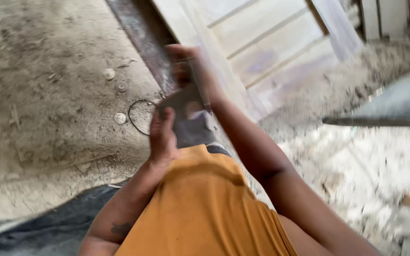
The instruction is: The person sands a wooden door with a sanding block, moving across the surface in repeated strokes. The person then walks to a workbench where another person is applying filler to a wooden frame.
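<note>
Item: you are gripping a flat grey sheet (186, 106) in both hands, left hand (162, 135) and right hand (193, 71), risking slippage onto the dusty concrete floor (48, 95).

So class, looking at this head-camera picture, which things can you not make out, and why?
- Flat grey object between both hands: motion blur, kind unclear.
- Right hand: fingers smeared, grip unreadable.
- Left hand: palm side hidden.
- Pale wooden panel: cut off by top edge.
- Round discs on floor: too small.
</note>
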